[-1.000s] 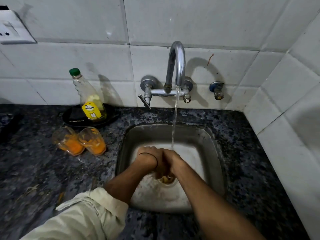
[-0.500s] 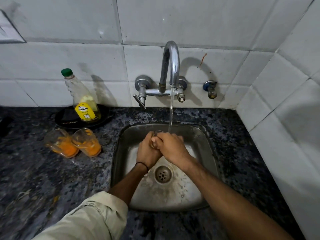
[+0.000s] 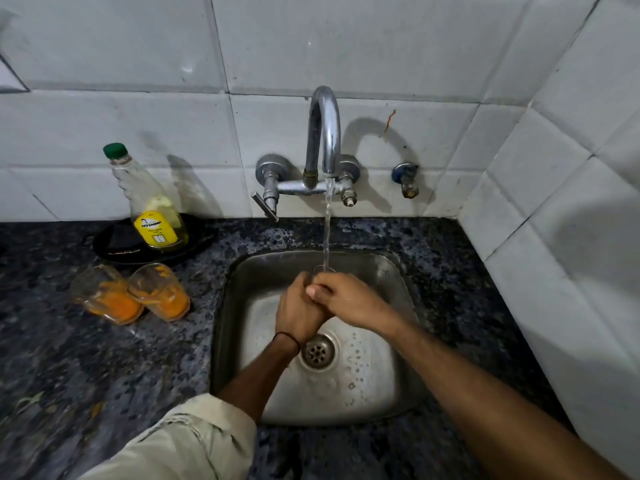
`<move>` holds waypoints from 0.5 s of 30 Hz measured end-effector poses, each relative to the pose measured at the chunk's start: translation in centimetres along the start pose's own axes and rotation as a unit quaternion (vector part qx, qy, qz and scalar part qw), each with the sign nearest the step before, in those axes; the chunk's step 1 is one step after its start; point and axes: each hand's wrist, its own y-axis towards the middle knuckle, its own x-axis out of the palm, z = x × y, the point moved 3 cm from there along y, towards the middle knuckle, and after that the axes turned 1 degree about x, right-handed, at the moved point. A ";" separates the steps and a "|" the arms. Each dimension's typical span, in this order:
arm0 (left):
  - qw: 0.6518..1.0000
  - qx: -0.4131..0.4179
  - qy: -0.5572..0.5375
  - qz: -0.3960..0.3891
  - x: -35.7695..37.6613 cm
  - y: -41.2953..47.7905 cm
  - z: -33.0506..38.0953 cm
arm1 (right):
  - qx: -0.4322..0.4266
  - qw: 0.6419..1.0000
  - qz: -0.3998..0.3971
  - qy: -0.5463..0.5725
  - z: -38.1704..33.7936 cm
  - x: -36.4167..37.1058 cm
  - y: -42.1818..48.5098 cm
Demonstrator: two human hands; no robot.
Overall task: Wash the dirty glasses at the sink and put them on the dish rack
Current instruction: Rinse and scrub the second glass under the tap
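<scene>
Both hands are in the sink, bunched together under the tap, whose water runs down onto them. The left hand and the right hand are wrapped around a glass; only a sliver of its clear rim shows above the knuckles, right where the stream lands. So the grip on each side is closed on that glass, which is up in the stream, not resting on the basin floor.

I'd judge the job is at an early stage: one glass is being rinsed, and nothing has gone to a rack, which is nowhere in sight from here.

Two dirty glasses wait on the tabletop left of the sink, touching side by side and smeared with orange residue. That makes three glasses that I can count, none finished as far as I can tell.

One soap bottle with a green cap stands behind them on a black dish. There is one tap and one drain. No sponge or cloth shows in either hand.
</scene>
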 end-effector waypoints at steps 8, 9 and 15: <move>0.971 0.021 -0.165 -0.170 -1.7 -0.3 0.5 | -0.055 0.996 -0.051 -0.058 -0.3 -0.8 -0.4; 0.972 0.015 -0.167 -0.166 -1.8 -0.1 0.4 | -0.049 0.996 -0.055 -0.050 -0.2 -1.1 -0.4; 0.994 0.065 0.079 0.042 -0.6 0.2 1.1 | 0.056 0.996 0.063 0.011 -1.1 0.4 1.0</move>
